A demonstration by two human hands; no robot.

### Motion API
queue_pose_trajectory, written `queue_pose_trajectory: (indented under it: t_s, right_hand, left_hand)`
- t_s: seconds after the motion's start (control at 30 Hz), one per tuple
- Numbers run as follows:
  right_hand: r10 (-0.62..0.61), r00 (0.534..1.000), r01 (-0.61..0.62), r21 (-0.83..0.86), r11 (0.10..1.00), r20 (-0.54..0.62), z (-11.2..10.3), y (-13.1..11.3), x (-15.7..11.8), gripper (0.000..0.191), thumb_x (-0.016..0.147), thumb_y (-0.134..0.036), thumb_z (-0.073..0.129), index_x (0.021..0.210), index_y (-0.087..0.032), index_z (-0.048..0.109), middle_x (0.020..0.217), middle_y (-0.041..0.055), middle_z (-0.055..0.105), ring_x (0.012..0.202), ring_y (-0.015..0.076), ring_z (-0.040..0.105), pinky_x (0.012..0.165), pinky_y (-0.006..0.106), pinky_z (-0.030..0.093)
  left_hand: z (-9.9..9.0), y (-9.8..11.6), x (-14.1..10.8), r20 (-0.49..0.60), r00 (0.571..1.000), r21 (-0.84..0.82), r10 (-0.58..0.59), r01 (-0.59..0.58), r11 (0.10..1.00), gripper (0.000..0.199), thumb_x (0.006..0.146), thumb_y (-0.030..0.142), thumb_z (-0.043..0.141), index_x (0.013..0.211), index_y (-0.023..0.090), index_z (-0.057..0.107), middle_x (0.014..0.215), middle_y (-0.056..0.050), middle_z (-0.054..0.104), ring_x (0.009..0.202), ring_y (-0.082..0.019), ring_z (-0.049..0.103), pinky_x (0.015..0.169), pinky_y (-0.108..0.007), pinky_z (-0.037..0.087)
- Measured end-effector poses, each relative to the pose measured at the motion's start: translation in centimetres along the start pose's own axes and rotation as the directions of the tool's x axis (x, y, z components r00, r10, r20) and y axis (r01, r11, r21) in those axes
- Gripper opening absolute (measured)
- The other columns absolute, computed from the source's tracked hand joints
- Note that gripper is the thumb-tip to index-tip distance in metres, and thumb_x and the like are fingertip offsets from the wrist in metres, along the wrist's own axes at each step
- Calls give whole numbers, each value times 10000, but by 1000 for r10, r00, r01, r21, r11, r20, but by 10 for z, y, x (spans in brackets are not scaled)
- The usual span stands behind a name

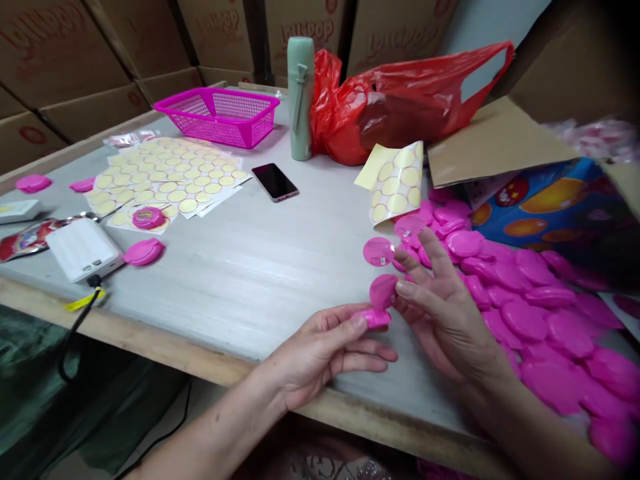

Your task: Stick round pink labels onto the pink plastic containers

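My left hand (327,350) pinches a small round pink plastic case (377,321), tilted nearly edge-on, between thumb and fingers. Just above it, the thumb and a finger of my right hand (450,313) grip a round pink transparent sticker (383,291); its lower edge meets the case or overlaps it. Another clear pink round sticker (377,252) with a small printed label shows by my right fingertips; whether it clings to a finger I cannot tell. To the right of my right hand spreads a heap of pink round cases (525,320).
Sheets of yellow round stickers (170,177) cover the back left, near a pink basket (215,120). A phone (275,182), green flask (301,100), red plastic bag (395,113) and curled sticker sheet (399,183) stand further back. A white power bank (83,247) lies left; an open carton (500,143) right.
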State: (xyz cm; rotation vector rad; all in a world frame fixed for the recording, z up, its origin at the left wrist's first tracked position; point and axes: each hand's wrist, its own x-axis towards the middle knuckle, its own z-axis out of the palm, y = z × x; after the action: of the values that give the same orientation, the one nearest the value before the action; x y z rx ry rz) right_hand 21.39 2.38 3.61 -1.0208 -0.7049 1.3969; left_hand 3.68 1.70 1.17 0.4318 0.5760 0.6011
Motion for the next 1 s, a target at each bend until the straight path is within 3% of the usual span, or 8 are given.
queue_pose_trajectory:
  t_s: [0.13, 0.3, 0.4, 0.5, 0.6, 0.7, 0.8, 1.0]
  right_hand:
    - [-7, 1000, 7, 14, 1000, -18, 2, 2, -1, 803, 700, -134, 871, 1346, -494, 558, 1165, -72, 641, 792, 43, 649, 703, 122, 574]
    - [24, 998, -22, 27, 999, -57, 1, 0, 1, 718, 715, -151, 856, 1305, -474, 604, 1162, -74, 641, 800, 33, 646, 709, 101, 560]
    - [35, 996, -34, 14, 999, -79, -5, -5, 4, 656, 718, -169, 847, 1261, -472, 635, 1183, -77, 637, 864, 44, 654, 773, 117, 562]
    - [55, 996, -57, -23, 998, -63, -9, -8, 4, 719, 706, -161, 855, 1298, -488, 611, 1230, -72, 632, 884, 51, 654, 776, 119, 564]
    - [76, 997, -72, -109, 991, 33, -8, -7, 1, 818, 692, -156, 873, 1368, -490, 556, 1296, -46, 622, 861, 73, 665, 759, 162, 593]
    - [17, 995, 3, -200, 980, 99, -6, -3, -1, 836, 697, -151, 872, 1368, -521, 536, 1326, -48, 611, 831, 90, 675, 775, 233, 623]
    - [-44, 989, 80, -255, 964, 143, -5, 0, -2, 811, 738, -152, 844, 1361, -558, 523, 1356, -53, 589, 801, 94, 673, 759, 270, 639]
    - [-25, 981, 79, -278, 957, 193, -4, 2, -5, 799, 782, -169, 814, 1382, -586, 490, 1418, -44, 556, 808, 97, 681, 744, 274, 640]
  left_hand:
    - [5, -10, 8, -44, 999, 7, 5, -5, 1000, 466, 977, 476, 527, 1039, 55, 717, 976, -175, 723, 821, -212, 745, 749, -291, 600]
    - [12, -15, 14, -24, 999, -70, -22, 21, 997, 469, 1014, 423, 439, 1025, 34, 702, 918, -168, 713, 767, -201, 738, 717, -279, 601]
    - [9, -10, 12, -136, 990, -72, 43, -53, 996, 416, 1004, 391, 472, 1025, 37, 689, 901, -168, 713, 772, -198, 728, 741, -285, 604]
    - [4, -1, 7, -217, 971, -95, 101, -124, 988, 394, 1012, 386, 441, 1080, 63, 657, 905, -146, 696, 782, -201, 709, 730, -307, 610]
    - [-1, 8, 0, -156, 976, -93, 153, -169, 981, 421, 1024, 361, 368, 1130, 52, 634, 944, -148, 667, 774, -191, 669, 684, -306, 604]
    - [-5, 14, -6, -117, 976, -40, 185, -190, 981, 373, 1019, 322, 400, 1180, 66, 619, 951, -133, 649, 798, -182, 644, 683, -295, 598]
    - [-9, 16, -8, -101, 984, -54, 144, -150, 987, 375, 1027, 345, 410, 1221, 90, 606, 958, -120, 644, 797, -171, 641, 705, -301, 600]
    - [-8, 12, -3, -72, 996, -166, 60, -71, 984, 460, 1045, 380, 358, 1112, 34, 652, 962, -151, 668, 755, -148, 660, 684, -257, 593]
